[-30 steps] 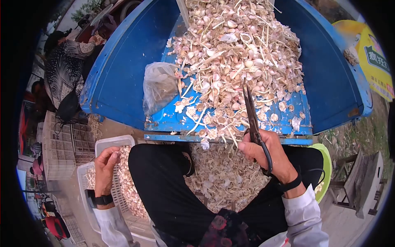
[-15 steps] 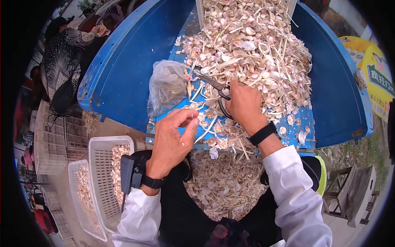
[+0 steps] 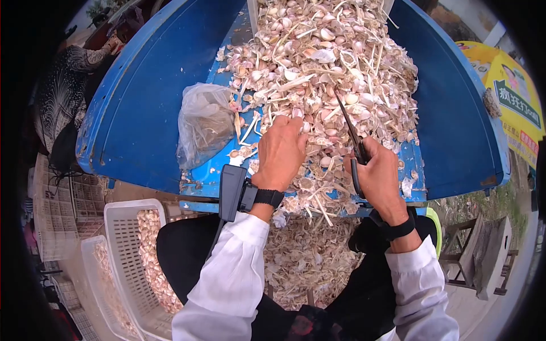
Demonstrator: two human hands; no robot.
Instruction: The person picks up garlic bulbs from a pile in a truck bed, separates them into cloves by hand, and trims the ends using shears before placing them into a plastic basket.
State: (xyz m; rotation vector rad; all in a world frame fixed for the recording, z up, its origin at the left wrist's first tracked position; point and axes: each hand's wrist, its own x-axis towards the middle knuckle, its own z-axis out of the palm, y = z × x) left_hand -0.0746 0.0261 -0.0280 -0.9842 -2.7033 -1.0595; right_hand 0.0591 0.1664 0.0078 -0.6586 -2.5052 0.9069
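A big heap of garlic cloves (image 3: 335, 62), mixed with dry skins and stalks, spills down a blue metal tray (image 3: 199, 173). My left hand (image 3: 281, 156) is at the lower left of the heap, back of the hand up. Its fingers are bent together around a garlic clove (image 3: 297, 113), partly hidden by the fingertips. In my right hand (image 3: 378, 176) is a pair of dark scissors (image 3: 354, 131), gripped by the handles. The blades look closed and point up and left over the heap. Trimmed root ends and stalk bits lie below both hands.
A clear plastic bag (image 3: 206, 122) with brown contents rests on the tray's left. Below, skins (image 3: 310, 256) pile between my legs. White crates (image 3: 133, 227) with garlic stand at left. A person (image 3: 60, 96) is at far left, a wooden stool (image 3: 483, 256) at right.
My left hand has moved from in front of the heap up and right, onto the cloves. My right hand has shifted right and down, and the scissors now point more steeply upward.
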